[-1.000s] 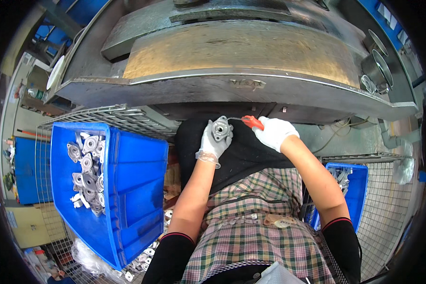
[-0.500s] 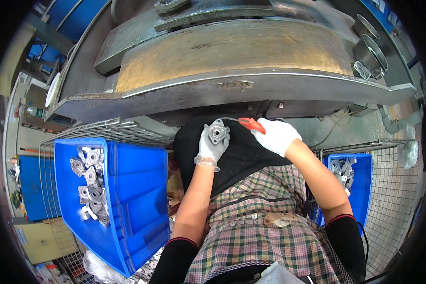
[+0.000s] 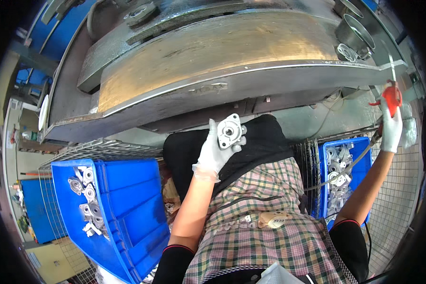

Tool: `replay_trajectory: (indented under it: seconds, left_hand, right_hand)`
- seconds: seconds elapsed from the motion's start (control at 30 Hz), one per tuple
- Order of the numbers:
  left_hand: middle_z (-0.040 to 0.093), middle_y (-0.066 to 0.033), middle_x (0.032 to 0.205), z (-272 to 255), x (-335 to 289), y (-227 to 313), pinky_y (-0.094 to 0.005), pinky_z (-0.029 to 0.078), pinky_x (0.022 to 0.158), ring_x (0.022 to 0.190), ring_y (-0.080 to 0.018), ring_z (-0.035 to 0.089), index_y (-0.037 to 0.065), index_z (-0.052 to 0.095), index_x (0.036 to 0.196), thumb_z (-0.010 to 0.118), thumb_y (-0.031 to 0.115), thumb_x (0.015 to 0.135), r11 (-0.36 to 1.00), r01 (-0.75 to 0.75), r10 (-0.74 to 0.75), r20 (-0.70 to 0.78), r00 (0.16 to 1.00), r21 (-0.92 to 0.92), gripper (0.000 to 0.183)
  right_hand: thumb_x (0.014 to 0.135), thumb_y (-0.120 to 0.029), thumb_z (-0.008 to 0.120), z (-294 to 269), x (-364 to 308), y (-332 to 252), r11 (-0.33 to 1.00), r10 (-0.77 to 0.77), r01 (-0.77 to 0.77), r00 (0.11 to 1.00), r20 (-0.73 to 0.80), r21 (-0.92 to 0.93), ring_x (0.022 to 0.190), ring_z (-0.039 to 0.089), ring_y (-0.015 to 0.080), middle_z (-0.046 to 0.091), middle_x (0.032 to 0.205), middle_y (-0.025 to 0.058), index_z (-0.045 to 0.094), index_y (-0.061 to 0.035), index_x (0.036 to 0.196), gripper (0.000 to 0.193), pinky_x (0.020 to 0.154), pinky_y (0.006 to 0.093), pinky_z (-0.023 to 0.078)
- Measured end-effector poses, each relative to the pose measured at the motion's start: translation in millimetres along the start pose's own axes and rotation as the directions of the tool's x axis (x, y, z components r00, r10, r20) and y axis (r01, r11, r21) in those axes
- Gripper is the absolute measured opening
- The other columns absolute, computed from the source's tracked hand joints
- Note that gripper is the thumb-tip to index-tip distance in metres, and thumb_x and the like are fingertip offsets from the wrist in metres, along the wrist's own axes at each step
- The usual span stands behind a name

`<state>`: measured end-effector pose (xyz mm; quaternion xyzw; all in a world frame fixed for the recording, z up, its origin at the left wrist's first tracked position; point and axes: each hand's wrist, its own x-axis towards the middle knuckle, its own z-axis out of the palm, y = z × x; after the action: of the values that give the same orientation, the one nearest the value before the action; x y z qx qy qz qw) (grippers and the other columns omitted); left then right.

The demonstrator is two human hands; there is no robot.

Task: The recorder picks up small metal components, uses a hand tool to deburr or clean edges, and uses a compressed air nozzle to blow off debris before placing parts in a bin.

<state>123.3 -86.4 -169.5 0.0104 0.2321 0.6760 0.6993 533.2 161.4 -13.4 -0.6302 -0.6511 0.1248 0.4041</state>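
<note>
My left hand (image 3: 214,150), in a pale glove, holds a silvery cast-metal flange (image 3: 229,132) over my lap. The flange's flat face with a central bore and a hole at each end is turned up. Far out to the right, my gloved right hand (image 3: 391,132) is closed around a red air blow gun (image 3: 392,98). Its thin metal nozzle points away from me, and a grey hose (image 3: 359,158) trails from below the hand. The flange and the blow gun are well apart.
A blue bin (image 3: 132,208) at my left holds several metal castings; another blue bin (image 3: 323,182) with castings stands at my right. Wire mesh racks surround both. Ahead is a metal-edged bench (image 3: 213,47), with a metal cup (image 3: 355,35) at its right end.
My right hand has swung from beside the flange to the far right, carrying the red blow gun. The flange in my left hand now shows a different, flatter face.
</note>
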Motion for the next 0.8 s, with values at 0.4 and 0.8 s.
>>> replay_trajectory:
  seconds: [0.4, 0.8]
  left_hand:
    - [0.062, -0.0172, 0.115, 65.0, 11.2, -25.9, -0.0303, 0.052, 0.057, 0.08, -0.03, 0.063, 0.005, 0.046, 0.136, 0.023, 0.067, 0.096, 0.969, 0.155, -0.167, 0.045, 0.985, 0.191, 0.078]
    - [0.067, -0.0139, 0.109, 93.0, 29.7, -75.5, -0.0278, 0.052, 0.049, 0.083, -0.0254, 0.068, 0.002, 0.048, 0.135, 0.019, 0.066, 0.097, 0.813, 0.317, -0.343, -0.038, 0.939, 0.489, 0.08]
  right_hand:
    - [0.09, -0.027, 0.066, -42.1, 35.4, 140.3, 0.971, -0.131, 0.046, 0.924, -0.358, -0.235, 0.101, 0.064, 0.0212, 0.069, 0.108, 0.0139, 0.064, 0.0032, 0.116, 0.04, 0.093, 0.0315, 0.047]
    - [0.092, -0.027, 0.064, 75.4, -178.6, -63.8, 0.832, -0.108, -0.35, 0.659, 0.744, 0.431, 0.086, 0.067, 0.0175, 0.069, 0.101, 0.0114, 0.049, -0.0069, 0.138, 0.053, 0.078, 0.033, 0.054]
